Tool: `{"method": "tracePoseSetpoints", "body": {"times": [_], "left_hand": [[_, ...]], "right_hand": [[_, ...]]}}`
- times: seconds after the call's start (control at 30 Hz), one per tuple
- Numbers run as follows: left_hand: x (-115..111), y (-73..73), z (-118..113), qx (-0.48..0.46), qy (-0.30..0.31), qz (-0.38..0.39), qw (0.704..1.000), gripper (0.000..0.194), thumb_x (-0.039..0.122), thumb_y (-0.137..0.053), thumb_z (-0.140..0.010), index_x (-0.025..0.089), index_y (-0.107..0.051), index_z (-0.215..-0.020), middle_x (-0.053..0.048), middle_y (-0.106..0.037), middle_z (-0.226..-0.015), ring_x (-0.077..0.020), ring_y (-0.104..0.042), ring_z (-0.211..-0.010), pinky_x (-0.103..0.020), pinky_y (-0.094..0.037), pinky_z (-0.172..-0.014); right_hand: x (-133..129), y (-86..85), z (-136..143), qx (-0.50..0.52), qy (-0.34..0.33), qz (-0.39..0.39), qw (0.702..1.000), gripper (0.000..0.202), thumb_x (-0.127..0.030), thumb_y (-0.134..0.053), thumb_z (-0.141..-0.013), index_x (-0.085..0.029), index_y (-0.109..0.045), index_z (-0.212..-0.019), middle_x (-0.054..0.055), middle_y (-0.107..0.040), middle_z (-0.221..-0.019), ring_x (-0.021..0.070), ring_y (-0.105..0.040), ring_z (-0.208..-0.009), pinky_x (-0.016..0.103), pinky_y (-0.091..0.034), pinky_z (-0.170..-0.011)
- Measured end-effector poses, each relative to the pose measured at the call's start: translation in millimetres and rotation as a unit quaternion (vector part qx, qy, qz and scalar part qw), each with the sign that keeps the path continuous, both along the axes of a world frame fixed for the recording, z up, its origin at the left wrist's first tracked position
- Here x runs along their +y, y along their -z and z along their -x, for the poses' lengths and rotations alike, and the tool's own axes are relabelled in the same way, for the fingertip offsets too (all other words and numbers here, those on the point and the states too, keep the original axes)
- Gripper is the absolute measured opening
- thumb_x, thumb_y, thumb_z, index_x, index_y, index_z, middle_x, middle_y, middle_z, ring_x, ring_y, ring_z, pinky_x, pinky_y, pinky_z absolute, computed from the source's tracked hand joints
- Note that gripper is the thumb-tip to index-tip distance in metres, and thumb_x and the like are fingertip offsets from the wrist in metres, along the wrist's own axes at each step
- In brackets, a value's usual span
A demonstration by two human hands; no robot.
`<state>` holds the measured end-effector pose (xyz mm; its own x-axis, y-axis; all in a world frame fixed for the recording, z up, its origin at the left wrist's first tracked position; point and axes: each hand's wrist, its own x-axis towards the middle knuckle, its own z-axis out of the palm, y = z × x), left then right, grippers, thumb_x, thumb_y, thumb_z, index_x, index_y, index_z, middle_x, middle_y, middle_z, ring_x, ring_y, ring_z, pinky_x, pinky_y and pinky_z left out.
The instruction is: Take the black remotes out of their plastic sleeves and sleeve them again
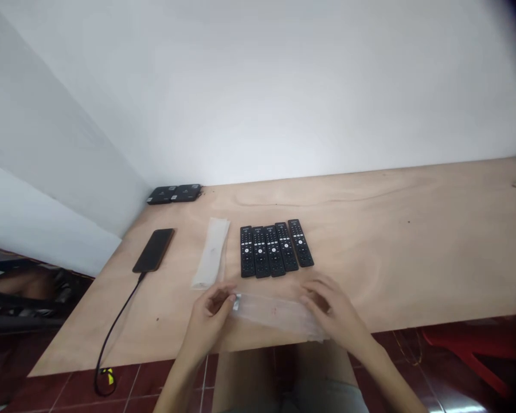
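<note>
A clear plastic sleeve (273, 310) stretches sideways near the front edge of the table. My left hand (212, 304) is closed on its left end, thumb and index finger pinching by a small shiny patch. At the right end, my right hand (329, 307) has its curled fingers and thumb on the plastic. Just beyond the sleeve lies a row of several black remote controls (273, 250), buttons up; the rightmost remote (301, 243) sits slightly apart. Left of the remotes is a stack of flat, whitish plastic sleeves (214, 252).
A phone (153, 250) with a black cable (118, 321) lies on the left of the wooden table (413, 246). Two black flat boxes (174, 194) sit in the back left corner by the white wall (262, 86). A red plastic chair (468, 350) stands at the lower right.
</note>
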<state>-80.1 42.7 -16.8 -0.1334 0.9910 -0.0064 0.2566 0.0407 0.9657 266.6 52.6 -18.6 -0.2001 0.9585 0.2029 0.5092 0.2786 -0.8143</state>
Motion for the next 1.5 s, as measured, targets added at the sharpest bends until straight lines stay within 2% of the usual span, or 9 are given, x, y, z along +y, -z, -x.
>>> {"method": "tracePoseSetpoints", "body": {"times": [0.2,0.4,0.53,0.7,0.9,1.0,1.13,1.3,1.5], "left_hand": [[6,-1.2,-6,-0.017,0.014,-0.021,1.0,0.04,0.05,-0.081,-0.093,0.02,-0.079,-0.12,-0.009,-0.083,-0.106,-0.0251,-0.079,-0.099,-0.037,-0.065,-0.091],[-13,-1.0,-25,-0.089,-0.144,-0.013,0.986,0.063,0.053,-0.091,-0.083,0.022,-0.073,-0.135,-0.015,-0.078,-0.137,-0.0324,-0.076,-0.127,-0.046,-0.063,-0.111],[-27,8.9,-63,-0.167,-0.084,0.047,0.981,0.068,0.057,-0.092,-0.08,0.02,-0.074,-0.133,-0.016,-0.081,-0.126,-0.0336,-0.081,-0.114,-0.046,-0.07,-0.095],[-29,14.7,-80,-0.141,-0.088,0.037,0.985,0.043,0.059,-0.084,-0.088,0.019,-0.081,-0.103,-0.011,-0.084,-0.096,-0.0262,-0.081,-0.085,-0.038,-0.068,-0.081],[-3,-4.6,-18,-0.06,-0.159,-0.023,0.985,0.043,0.056,-0.082,-0.091,0.018,-0.083,-0.111,-0.009,-0.083,-0.1,-0.0217,-0.076,-0.084,-0.032,-0.063,-0.078],[33,-19.7,29,0.004,-0.171,-0.051,0.984,0.047,0.056,-0.08,-0.09,0.016,-0.082,-0.116,-0.01,-0.082,-0.101,-0.0197,-0.073,-0.082,-0.03,-0.061,-0.075],[87,-27.1,73,0.12,-0.154,-0.052,0.979,0.053,0.056,-0.073,-0.087,0.01,-0.081,-0.112,-0.007,-0.076,-0.078,-0.0182,-0.067,-0.065,-0.03,-0.055,-0.064],[126,-18.7,85,0.21,-0.129,-0.038,0.968,0.042,0.046,-0.071,-0.08,0.013,-0.082,-0.103,-0.011,-0.082,-0.087,-0.025,-0.074,-0.072,-0.035,-0.058,-0.069],[126,-13.8,79,0.327,-0.146,-0.054,0.932,0.044,0.048,-0.063,-0.091,0.014,-0.078,-0.116,-0.015,-0.081,-0.101,-0.0301,-0.075,-0.079,-0.044,-0.06,-0.082]], "right_hand": [[4,-19.9,44,-0.021,-0.131,0.058,0.989,0.014,-0.031,-0.071,-0.103,-0.024,-0.082,-0.1,0.009,-0.08,-0.11,0.0308,-0.07,-0.11,0.044,-0.056,-0.1],[5,-7.0,52,0.11,-0.054,0.156,0.98,0.032,-0.045,-0.066,-0.105,-0.021,-0.085,-0.097,0.008,-0.083,-0.092,0.0273,-0.073,-0.087,0.036,-0.057,-0.078],[-1,-3.3,67,0.183,-0.015,0.164,0.969,0.037,-0.053,-0.071,-0.102,-0.021,-0.087,-0.097,0.007,-0.083,-0.088,0.0267,-0.074,-0.083,0.035,-0.057,-0.074],[-4,-0.2,83,0.218,-0.039,0.168,0.961,0.037,-0.053,-0.071,-0.103,-0.02,-0.086,-0.096,0.008,-0.082,-0.089,0.0257,-0.074,-0.082,0.034,-0.057,-0.074],[5,8.3,70,0.208,-0.043,0.161,0.964,0.037,-0.054,-0.07,-0.103,-0.02,-0.083,-0.099,0.008,-0.08,-0.094,0.0254,-0.072,-0.087,0.035,-0.058,-0.078],[8,10.7,64,0.211,-0.032,0.155,0.964,0.038,-0.055,-0.07,-0.103,-0.019,-0.081,-0.096,0.008,-0.078,-0.091,0.0253,-0.071,-0.086,0.035,-0.058,-0.077],[7,14.6,64,0.213,-0.036,0.153,0.964,0.037,-0.054,-0.068,-0.104,-0.02,-0.081,-0.097,0.007,-0.078,-0.092,0.0249,-0.071,-0.087,0.035,-0.058,-0.079],[6,19.2,66,0.212,-0.036,0.154,0.965,0.039,-0.056,-0.067,-0.104,-0.02,-0.081,-0.097,0.007,-0.077,-0.09,0.025,-0.071,-0.085,0.035,-0.057,-0.078],[7,19.0,66,0.22,-0.032,0.163,0.961,0.04,-0.057,-0.066,-0.104,-0.02,-0.081,-0.098,0.007,-0.077,-0.093,0.0252,-0.069,-0.087,0.035,-0.056,-0.079]]}}
